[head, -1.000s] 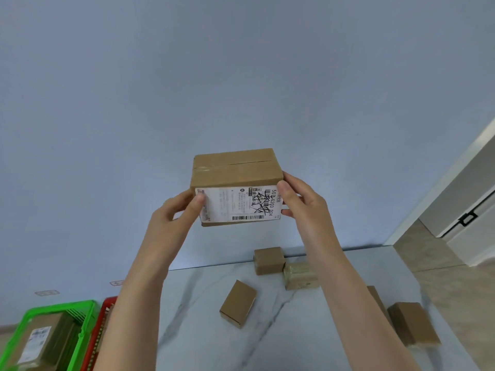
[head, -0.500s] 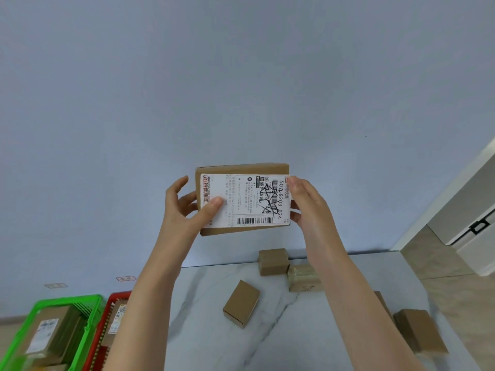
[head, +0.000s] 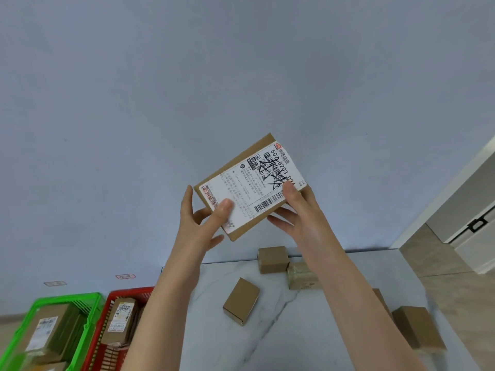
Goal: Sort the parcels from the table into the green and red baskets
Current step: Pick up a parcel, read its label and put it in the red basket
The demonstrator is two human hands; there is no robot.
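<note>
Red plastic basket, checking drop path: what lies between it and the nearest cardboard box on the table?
Head view: the person's left forearm, then bare marble tabletop.

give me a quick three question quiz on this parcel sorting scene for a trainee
1. True or false: the left hand and right hand both hold the labelled parcel up off the table.
2. The green basket and red basket stand left of the table. Which is nearer to it? A) green B) red C) both equally near
3. Fill in: the held parcel's ___ faces the camera.
Key: 1 true; 2 B; 3 shipping label.
</note>
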